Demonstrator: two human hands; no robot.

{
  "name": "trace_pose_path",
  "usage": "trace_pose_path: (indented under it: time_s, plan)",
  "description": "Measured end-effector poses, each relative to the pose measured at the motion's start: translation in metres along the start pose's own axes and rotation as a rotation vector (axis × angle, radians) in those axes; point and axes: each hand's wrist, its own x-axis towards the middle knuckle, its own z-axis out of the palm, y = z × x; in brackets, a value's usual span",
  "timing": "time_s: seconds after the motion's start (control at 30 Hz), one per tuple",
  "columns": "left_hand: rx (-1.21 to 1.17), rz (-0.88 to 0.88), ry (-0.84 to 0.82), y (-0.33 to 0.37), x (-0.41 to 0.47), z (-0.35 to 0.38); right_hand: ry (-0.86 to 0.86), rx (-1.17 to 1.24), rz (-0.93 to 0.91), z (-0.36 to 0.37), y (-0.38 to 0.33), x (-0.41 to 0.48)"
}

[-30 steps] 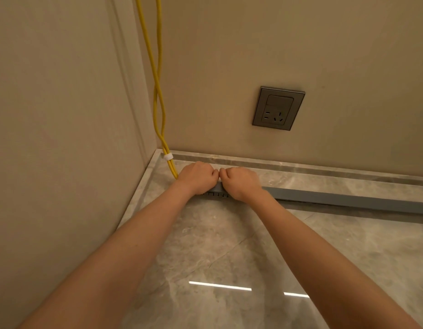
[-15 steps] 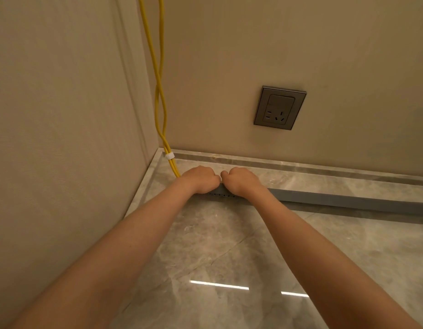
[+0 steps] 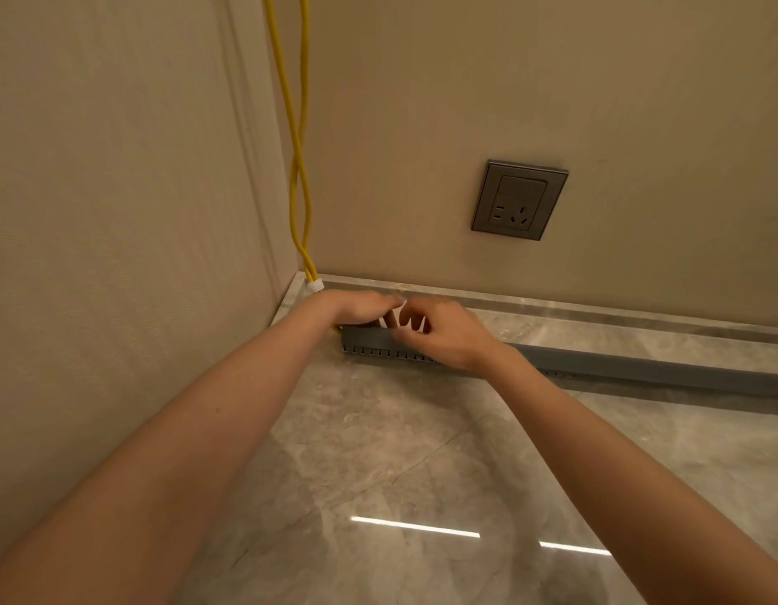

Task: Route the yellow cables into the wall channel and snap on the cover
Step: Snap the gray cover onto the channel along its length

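Cover lies beneath left hand and right hand at corner.

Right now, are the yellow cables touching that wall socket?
Apart. The head view shows bare wall between the yellow cables and the wall socket.

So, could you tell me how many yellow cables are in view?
2. Both hang from above: left cable, right cable, crossing midway, joined by a white clip beside the left hand. Lower ends hidden.

Yellow cables, white tie; grey channel; grey veined floor.
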Motion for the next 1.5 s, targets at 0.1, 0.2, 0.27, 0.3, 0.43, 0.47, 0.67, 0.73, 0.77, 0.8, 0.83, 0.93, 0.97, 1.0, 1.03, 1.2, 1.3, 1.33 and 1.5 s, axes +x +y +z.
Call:
trace_pose_path:
  time_s: [0.1, 0.2, 0.27, 0.3, 0.43, 0.47, 0.67, 0.73, 0.77, 0.8, 0.83, 0.93, 0.97, 1.0, 1.03, 1.2, 1.3, 1.33, 1.5]
  plan:
    - [-0.073, -0.029, -0.035, -0.002, -0.004, -0.004, -0.021, -0.238, -0.082, 0.0, 0.002, -0.001]
    - [-0.083, 0.022, 0.012, -0.004, -0.01, -0.007, -0.032, -0.32, -0.146, 0.001, -0.004, 0.001]
    - [-0.097, 0.047, 0.034, -0.007, -0.013, -0.007, -0.127, -0.419, -0.18, 0.005, -0.005, 0.0]
    - [-0.081, 0.06, 0.052, -0.008, -0.015, -0.007, -0.134, -0.453, -0.178, 0.009, -0.005, -0.002]
    - [0.255, 0.088, 0.163, -0.011, -0.022, -0.013, -0.064, -0.442, -0.131, 0.015, -0.002, -0.003]
    - [0.36, 0.081, 0.169, -0.015, -0.024, -0.015, -0.066, -0.51, -0.166, 0.015, -0.004, -0.003]
    - [0.643, 0.144, 0.249, -0.041, -0.024, -0.015, -0.016, -0.518, -0.222, 0.014, -0.004, -0.005]
    - [0.647, 0.172, 0.304, -0.048, -0.026, -0.016, -0.006, -0.44, -0.188, 0.008, -0.002, -0.003]
    - [0.641, 0.17, 0.318, -0.051, -0.026, -0.016, -0.027, -0.428, -0.176, 0.006, -0.002, -0.002]
    - [0.634, 0.161, 0.327, -0.053, -0.027, -0.016, -0.06, -0.427, -0.167, 0.006, -0.002, 0.0]
    - [0.626, 0.155, 0.332, -0.054, -0.027, -0.016, -0.092, -0.421, -0.157, 0.006, -0.001, 0.001]
    - [0.602, 0.159, 0.371, -0.054, -0.029, -0.011, -0.14, -0.389, -0.125, 0.006, -0.002, 0.004]
    - [0.59, 0.17, 0.386, -0.054, -0.029, -0.009, -0.149, -0.385, -0.113, 0.006, -0.002, 0.005]
    - [0.581, 0.179, 0.395, -0.053, -0.029, -0.008, -0.153, -0.385, -0.1, 0.005, -0.003, 0.006]
    - [0.575, 0.188, 0.4, -0.054, -0.029, -0.007, -0.154, -0.389, -0.084, 0.006, -0.005, 0.007]
    - [0.508, 0.17, 0.354, -0.055, -0.027, -0.008, -0.146, -0.421, -0.024, 0.011, -0.01, 0.01]
    - [0.47, 0.136, 0.353, -0.051, -0.024, -0.009, -0.143, -0.452, -0.007, 0.011, -0.013, 0.012]
    - [0.461, 0.131, 0.353, -0.049, -0.023, -0.01, -0.148, -0.449, -0.006, 0.011, -0.013, 0.012]
    - [0.455, 0.124, 0.341, -0.041, -0.023, -0.01, -0.158, -0.362, 0.022, 0.014, -0.012, 0.017]
